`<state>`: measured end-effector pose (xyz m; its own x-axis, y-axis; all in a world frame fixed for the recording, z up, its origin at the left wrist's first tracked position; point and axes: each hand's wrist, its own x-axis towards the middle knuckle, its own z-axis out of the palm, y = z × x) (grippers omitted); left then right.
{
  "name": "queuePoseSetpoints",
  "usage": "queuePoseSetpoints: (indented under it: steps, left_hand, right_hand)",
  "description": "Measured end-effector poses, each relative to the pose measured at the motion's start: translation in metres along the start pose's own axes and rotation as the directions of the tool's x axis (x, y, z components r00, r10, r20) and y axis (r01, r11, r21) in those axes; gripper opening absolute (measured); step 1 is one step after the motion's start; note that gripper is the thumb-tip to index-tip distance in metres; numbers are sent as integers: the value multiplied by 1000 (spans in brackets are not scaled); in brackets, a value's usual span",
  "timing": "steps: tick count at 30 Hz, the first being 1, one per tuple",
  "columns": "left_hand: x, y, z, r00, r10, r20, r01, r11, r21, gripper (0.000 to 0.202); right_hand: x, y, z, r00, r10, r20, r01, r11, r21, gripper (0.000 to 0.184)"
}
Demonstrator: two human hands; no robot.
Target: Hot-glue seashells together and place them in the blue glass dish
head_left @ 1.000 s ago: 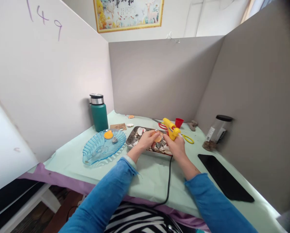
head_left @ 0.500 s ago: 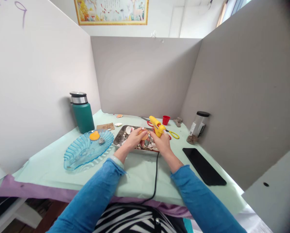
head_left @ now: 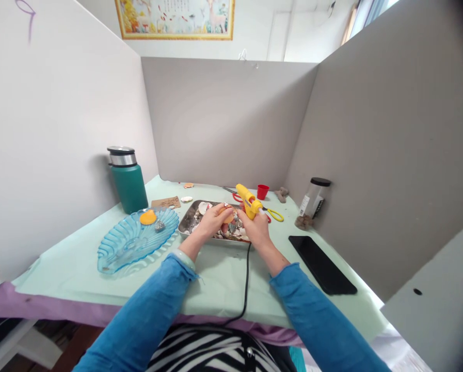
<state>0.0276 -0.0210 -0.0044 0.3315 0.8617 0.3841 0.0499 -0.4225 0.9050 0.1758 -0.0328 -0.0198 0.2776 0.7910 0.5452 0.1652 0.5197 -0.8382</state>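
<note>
Above a metal tray (head_left: 185, 225) of shells, my left hand (head_left: 212, 221) is closed on an orange shell (head_left: 228, 216). My right hand (head_left: 257, 230) is wrapped around a yellow glue gun (head_left: 248, 200), whose black cord (head_left: 247, 284) runs down to the table's front edge. The fingertips of both hands are close together near the shell; whether the right ones touch it I cannot tell. To the left, a blue shell-shaped glass plate (head_left: 118, 248) bears an orange shell (head_left: 148, 217) and a small grey shell (head_left: 159, 226).
A green bottle (head_left: 129, 186) stands at the left wall. Behind the tray are a cardboard piece (head_left: 165, 202), a red cup (head_left: 262, 192) and yellow-handled scissors (head_left: 274, 214). On the right are a clear jar (head_left: 310, 206) and a black phone (head_left: 322, 264). Grey panels (head_left: 227, 119) enclose the table.
The whole view has shifted slightly, so things sit a little further left. Both hands keep their holds, with the orange shell showing a bit more between them.
</note>
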Motion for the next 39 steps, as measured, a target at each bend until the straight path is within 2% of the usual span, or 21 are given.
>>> queuePoseSetpoints:
  steps: [8,13,18,23,26,33,39]
  left_hand:
    - [1,-1,0,1000,11,7,-11,1000,17,34]
    - [1,-1,0,999,-22,33,24,998,-65,34]
    - [2,-1,-3,992,-97,-87,76,973,-216,33]
    - [3,-2,-7,974,-128,-188,66,951,-303,28]
    - [3,-2,-7,955,-153,-255,58,937,-345,25]
    - [5,0,-7,929,-169,-330,47,937,-347,25]
    - [7,-2,-7,904,-126,-408,9,961,-276,22]
  right_hand:
    - [0,-3,0,1000,22,6,-22,999,-41,42]
    - [2,-1,-2,998,56,35,-55,997,-47,40]
    - [6,-2,-7,991,104,81,-104,995,-1,34]
    - [5,-8,-9,961,125,247,-138,990,36,34]
    - [4,-9,-9,943,145,298,-154,988,8,37]
    - [4,-6,-10,931,90,355,-84,996,-33,35]
    - [3,-6,-11,925,62,376,-33,996,-82,29]
